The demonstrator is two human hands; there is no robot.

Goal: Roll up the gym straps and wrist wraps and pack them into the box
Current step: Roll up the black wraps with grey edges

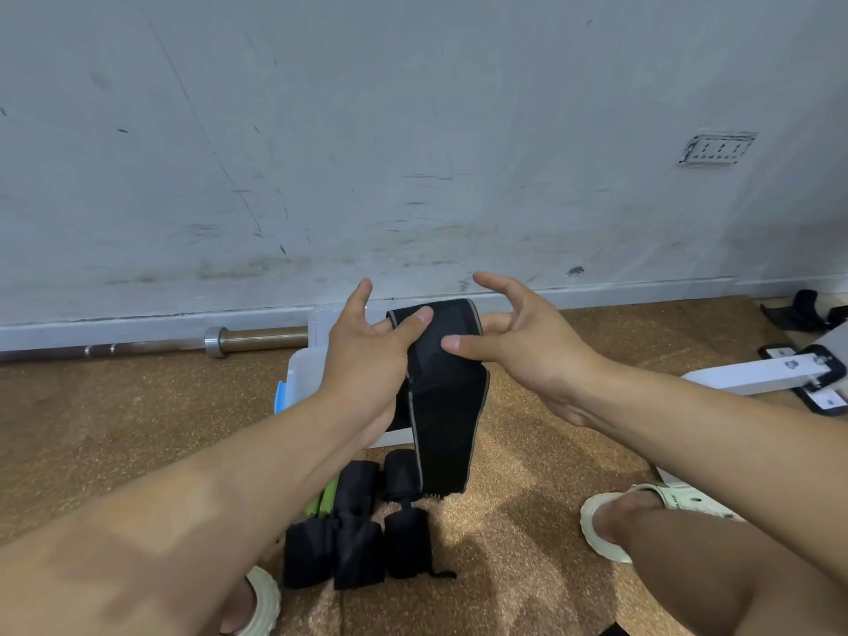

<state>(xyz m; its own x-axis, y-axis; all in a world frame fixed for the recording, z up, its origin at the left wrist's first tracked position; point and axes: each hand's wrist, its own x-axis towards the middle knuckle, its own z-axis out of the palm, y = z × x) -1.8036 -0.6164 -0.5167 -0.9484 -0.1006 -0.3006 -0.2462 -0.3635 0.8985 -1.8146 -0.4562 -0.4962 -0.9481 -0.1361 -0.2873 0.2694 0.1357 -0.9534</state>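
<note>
I hold a wide black wrap [447,406] with a grey edge up in front of me; its top is folded over and its tail hangs down to the floor. My left hand [367,355] pinches the upper left part, thumb on the front. My right hand [518,342] pinches the right side between thumb and fingers, index finger raised. Behind the wrap sits a white plastic box [305,374], mostly hidden by my hands. Several rolled black wraps [358,530] lie on the floor below, next to a green strap [321,500].
A barbell [183,344] lies along the wall's base at left. A white bench frame [771,374] and black grips [807,309] are at right. My sandalled feet [615,521] rest on the brown speckled floor on both sides of the rolls.
</note>
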